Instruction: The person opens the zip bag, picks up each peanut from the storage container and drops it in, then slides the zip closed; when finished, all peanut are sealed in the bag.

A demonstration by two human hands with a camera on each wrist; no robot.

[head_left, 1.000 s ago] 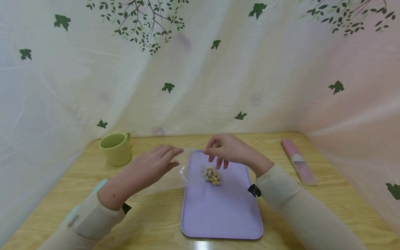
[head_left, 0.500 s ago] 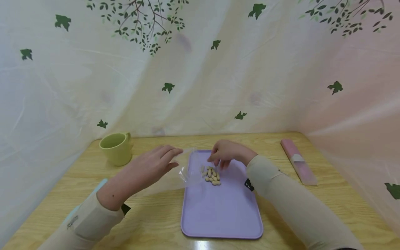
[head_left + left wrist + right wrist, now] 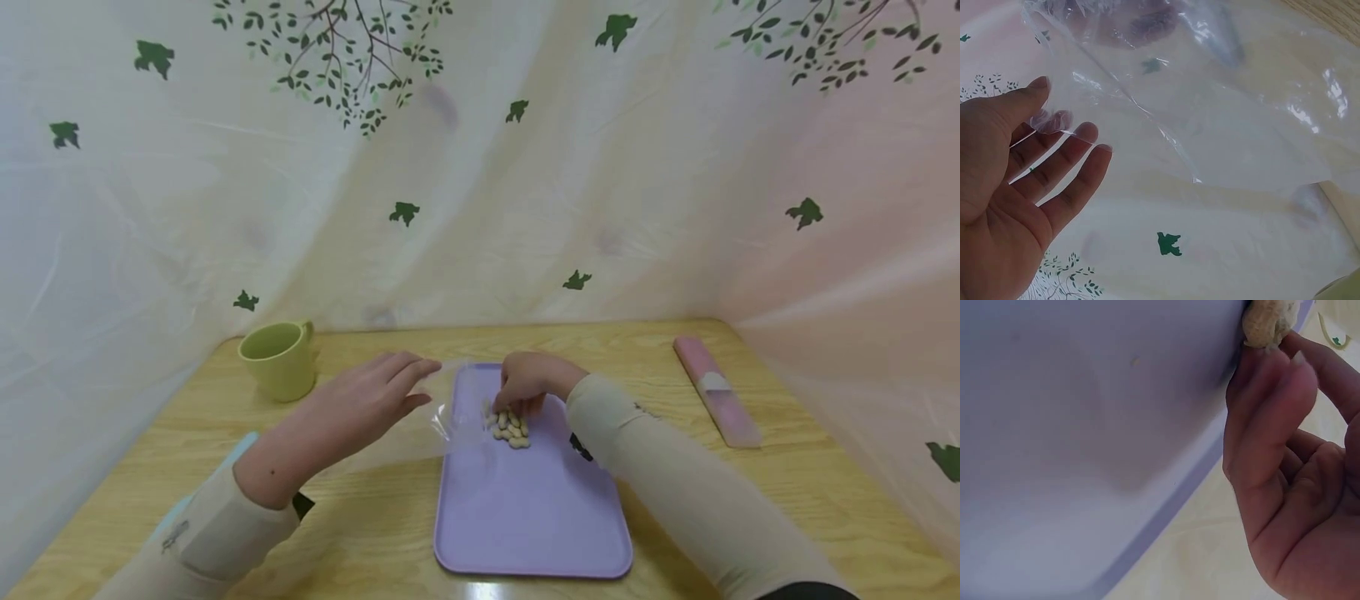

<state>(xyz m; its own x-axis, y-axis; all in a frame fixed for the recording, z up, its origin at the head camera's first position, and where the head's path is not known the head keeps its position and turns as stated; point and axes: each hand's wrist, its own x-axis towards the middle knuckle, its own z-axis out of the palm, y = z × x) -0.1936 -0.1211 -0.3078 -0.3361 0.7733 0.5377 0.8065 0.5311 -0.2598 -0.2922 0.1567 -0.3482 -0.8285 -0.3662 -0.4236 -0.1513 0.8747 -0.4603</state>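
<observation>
My left hand (image 3: 367,400) holds up a clear plastic bag (image 3: 1210,131) by its edge. In the left wrist view the thumb lies outside the film, and one fingertip shows through it. The bag reaches over the left rim of a lilac tray (image 3: 532,517). On the tray's far half lies a small pile of unshelled peanuts (image 3: 513,436). Over that pile, my right hand (image 3: 536,379) points its fingers down. A peanut (image 3: 1266,324) sits at its fingertips in the right wrist view, between thumb and fingers; part of the grip is hidden.
A green mug (image 3: 281,362) stands at the back left of the wooden table (image 3: 360,533). A pink case with a pale band (image 3: 716,392) lies at the right. Something light blue (image 3: 243,446) is partly hidden behind the left forearm. A patterned curtain hangs behind.
My right hand has come down and inward from above the tray onto the peanuts, and its fingers have closed in. My left hand and the bag have stayed nearly still.
</observation>
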